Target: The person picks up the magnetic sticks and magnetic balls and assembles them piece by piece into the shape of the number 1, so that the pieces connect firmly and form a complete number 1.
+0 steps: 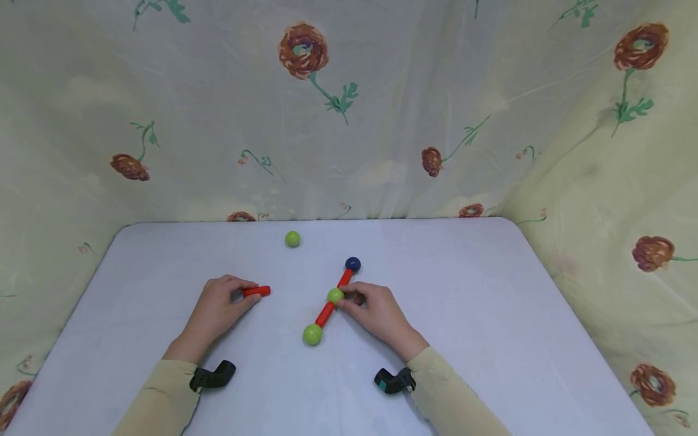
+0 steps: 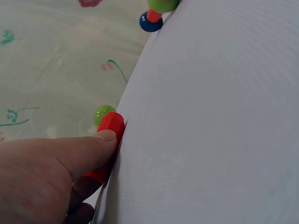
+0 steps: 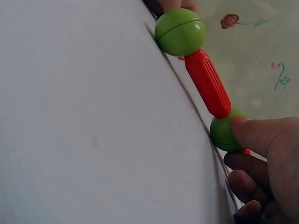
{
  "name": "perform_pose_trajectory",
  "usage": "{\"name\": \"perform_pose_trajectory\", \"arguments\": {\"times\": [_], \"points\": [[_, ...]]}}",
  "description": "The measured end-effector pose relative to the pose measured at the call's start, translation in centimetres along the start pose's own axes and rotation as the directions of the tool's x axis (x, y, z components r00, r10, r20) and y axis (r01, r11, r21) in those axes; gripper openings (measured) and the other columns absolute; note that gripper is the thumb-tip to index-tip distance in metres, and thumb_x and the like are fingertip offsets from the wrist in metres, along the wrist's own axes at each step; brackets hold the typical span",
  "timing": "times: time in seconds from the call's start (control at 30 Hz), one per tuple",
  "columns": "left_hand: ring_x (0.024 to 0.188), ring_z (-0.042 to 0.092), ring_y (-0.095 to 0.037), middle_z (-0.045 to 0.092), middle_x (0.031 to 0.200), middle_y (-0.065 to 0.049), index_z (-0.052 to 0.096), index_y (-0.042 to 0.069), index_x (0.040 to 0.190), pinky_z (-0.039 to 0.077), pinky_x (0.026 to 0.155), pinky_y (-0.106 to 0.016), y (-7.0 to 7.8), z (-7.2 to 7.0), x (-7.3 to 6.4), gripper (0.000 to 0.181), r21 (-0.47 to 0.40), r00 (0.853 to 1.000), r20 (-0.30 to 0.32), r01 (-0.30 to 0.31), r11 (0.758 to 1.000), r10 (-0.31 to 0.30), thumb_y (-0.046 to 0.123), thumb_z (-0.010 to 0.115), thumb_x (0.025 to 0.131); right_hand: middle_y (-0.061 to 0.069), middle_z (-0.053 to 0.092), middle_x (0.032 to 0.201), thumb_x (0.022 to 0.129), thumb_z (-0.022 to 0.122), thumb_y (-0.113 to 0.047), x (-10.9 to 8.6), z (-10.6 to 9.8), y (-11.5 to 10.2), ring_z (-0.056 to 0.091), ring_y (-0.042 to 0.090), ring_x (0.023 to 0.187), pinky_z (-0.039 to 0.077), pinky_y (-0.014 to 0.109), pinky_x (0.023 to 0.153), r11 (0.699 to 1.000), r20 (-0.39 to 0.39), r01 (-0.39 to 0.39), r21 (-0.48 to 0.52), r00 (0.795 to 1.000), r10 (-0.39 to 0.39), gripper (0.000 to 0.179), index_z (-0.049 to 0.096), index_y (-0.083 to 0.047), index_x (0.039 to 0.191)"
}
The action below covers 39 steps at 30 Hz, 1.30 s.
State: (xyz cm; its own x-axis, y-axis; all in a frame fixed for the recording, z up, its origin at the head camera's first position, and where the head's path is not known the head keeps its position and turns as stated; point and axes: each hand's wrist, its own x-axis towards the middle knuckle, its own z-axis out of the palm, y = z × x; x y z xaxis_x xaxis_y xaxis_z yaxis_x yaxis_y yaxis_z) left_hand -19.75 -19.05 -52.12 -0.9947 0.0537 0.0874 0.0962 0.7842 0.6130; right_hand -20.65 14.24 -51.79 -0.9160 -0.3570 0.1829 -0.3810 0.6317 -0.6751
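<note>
My left hand (image 1: 222, 301) pinches a short red rod (image 1: 260, 291) between thumb and fingers, low over the left of the table. In the left wrist view, the thumb lies across that red rod (image 2: 112, 122). My right hand (image 1: 376, 309) grips the middle green ball (image 1: 334, 296) of a straight chain. From this ball one red rod (image 1: 345, 278) runs back to a dark blue ball (image 1: 352, 264). A second red rod (image 1: 324, 315) leads forward to another green ball (image 1: 312, 334). The right wrist view shows thumb and fingertips at the middle ball (image 3: 224, 133).
A loose green ball (image 1: 292, 238) rests near the back edge of the white table (image 1: 463, 272). Flowered cloth (image 1: 376, 139) hangs behind the table and at its sides. Each wrist wears a black camera mount (image 1: 214, 375).
</note>
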Motion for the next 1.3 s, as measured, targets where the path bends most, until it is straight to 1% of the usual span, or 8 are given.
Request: {"name": "perform_pose_trajectory", "arguments": {"times": [0.27,0.37,0.53,0.7,0.83,1.0,1.13,1.3], "points": [[0.108,0.050,-0.033,0.066,0.111,-0.010,0.074,0.010,0.113,0.045,0.088,-0.049,0.0,0.0,-0.1,0.028,-0.021,1.000,0.001,-0.003,1.000,0.003,0.024,0.076,0.089,-0.016,0.064,0.084,0.089,0.075,-0.034,0.7,-0.3,0.1,0.056,0.004,0.074,0.049,0.025,0.068,1.000,0.019,0.007,-0.021,1.000,-0.007,0.029,0.073,-0.019,0.113],[0.107,0.051,-0.032,0.066,0.111,-0.009,0.074,0.010,0.112,0.045,0.087,-0.048,0.1,0.0,-0.1,0.027,-0.031,1.000,0.004,0.005,1.000,-0.004,0.024,0.077,0.089,-0.015,0.065,0.087,0.090,0.074,-0.033,1.0,-0.3,0.2,0.057,0.004,0.076,0.049,0.026,0.070,1.000,0.014,0.011,-0.017,1.000,-0.011,0.029,0.073,-0.018,0.114],[0.103,0.052,-0.029,0.067,0.107,-0.007,0.072,0.010,0.111,0.045,0.084,-0.046,0.4,0.1,-0.6,0.028,-0.032,1.000,-0.016,0.015,0.999,-0.016,0.026,0.077,0.088,-0.014,0.066,0.087,0.090,0.074,-0.034,1.4,-0.2,0.5,0.058,0.005,0.077,0.050,0.027,0.071,1.000,0.018,-0.014,-0.012,1.000,0.015,0.029,0.072,-0.019,0.114],[0.095,0.052,-0.026,0.066,0.102,-0.004,0.071,0.012,0.109,0.045,0.078,-0.042,1.5,-0.1,-1.4,0.028,-0.065,0.998,-0.042,0.034,0.997,-0.037,0.032,0.075,0.089,-0.016,0.066,0.090,0.089,0.074,-0.035,1.5,-0.2,0.9,0.059,0.003,0.079,0.050,0.027,0.072,0.999,0.009,-0.052,-0.008,0.999,0.053,0.029,0.073,-0.020,0.114],[0.092,0.053,-0.025,0.065,0.101,-0.003,0.070,0.013,0.108,0.045,0.076,-0.040,2.7,-0.3,-2.2,0.029,-0.099,0.997,-0.027,0.072,0.992,-0.075,0.035,0.073,0.090,-0.016,0.067,0.093,0.090,0.074,-0.035,1.6,-0.1,1.1,0.060,0.002,0.080,0.050,0.027,0.073,0.999,-0.005,-0.051,0.006,0.999,0.051,0.028,0.073,-0.021,0.113],[0.091,0.054,-0.023,0.065,0.104,-0.004,0.070,0.011,0.108,0.047,0.077,-0.039,3.6,-0.3,-3.2,0.029,-0.130,0.993,-0.005,0.113,0.985,-0.114,0.033,0.072,0.090,-0.017,0.067,0.093,0.090,0.075,-0.035,1.5,0.1,1.1,0.059,0.002,0.079,0.050,0.028,0.071,0.998,-0.015,-0.049,0.026,0.999,0.049,0.027,0.073,-0.023,0.114],[0.088,0.055,-0.021,0.065,0.102,-0.003,0.069,0.011,0.106,0.047,0.073,-0.036,4.0,-0.1,-4.0,0.027,-0.166,0.993,-0.016,0.115,0.979,-0.119,0.032,0.072,0.090,-0.018,0.067,0.093,0.090,0.074,-0.036,1.6,0.2,1.1,0.059,0.003,0.080,0.050,0.028,0.071,0.998,-0.027,-0.043,0.039,0.999,0.044,0.027,0.073,-0.024,0.114],[0.081,0.054,-0.018,0.064,0.095,0.001,0.070,0.013,0.101,0.045,0.066,-0.033,4.2,0.5,-4.8,0.021,-0.178,0.994,-0.042,0.087,0.980,-0.096,0.028,0.074,0.088,-0.018,0.067,0.092,0.090,0.073,-0.038,1.9,0.3,1.1,0.059,0.003,0.080,0.050,0.027,0.071,0.998,-0.033,-0.028,0.051,0.999,0.029,0.027,0.073,-0.024,0.114]]}}
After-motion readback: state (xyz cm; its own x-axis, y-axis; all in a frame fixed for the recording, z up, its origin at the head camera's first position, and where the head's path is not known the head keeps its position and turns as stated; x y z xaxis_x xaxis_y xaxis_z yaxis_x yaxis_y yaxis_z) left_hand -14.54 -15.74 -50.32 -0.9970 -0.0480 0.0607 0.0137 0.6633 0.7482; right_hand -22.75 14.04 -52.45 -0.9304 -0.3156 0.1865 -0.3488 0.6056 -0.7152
